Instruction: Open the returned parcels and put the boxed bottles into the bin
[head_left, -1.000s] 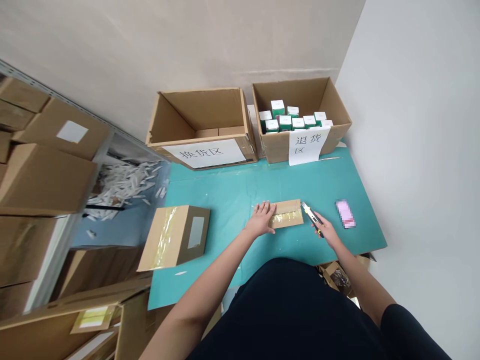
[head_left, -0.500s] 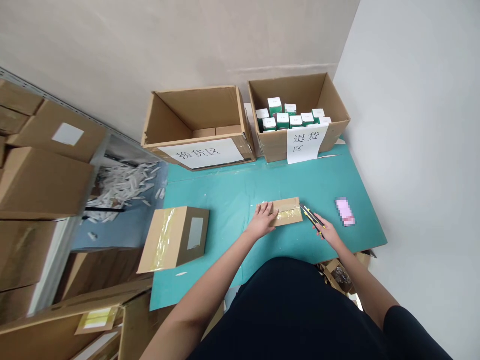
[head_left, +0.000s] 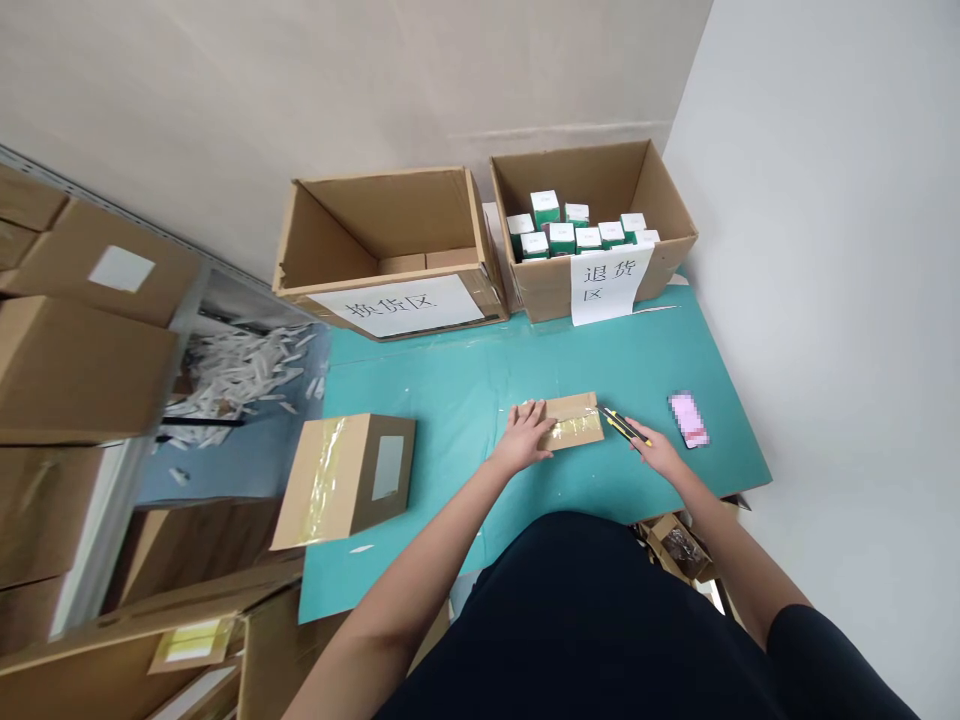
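Note:
A small flat cardboard box (head_left: 576, 428), taped with clear yellowish tape, lies on the green tabletop (head_left: 465, 380). My left hand (head_left: 523, 437) rests on its left end with fingers spread, pressing it down. In my right hand (head_left: 654, 449) is a black and yellow box cutter (head_left: 624, 426), its tip pointing left at the box's right edge. Whether the blade touches the cardboard I cannot tell.
Two open cartons with paper signs stand at the back, the left carton (head_left: 390, 235) and the right carton (head_left: 540, 300), which holds several green-white boxes (head_left: 561, 238). A taped carton (head_left: 319, 480) sits left; a pink blurred object (head_left: 688, 418) lies right.
My right hand has turned slightly, so the box cutter lies flatter beside the box's right edge. My left hand stays on the box. The view has shifted a little.

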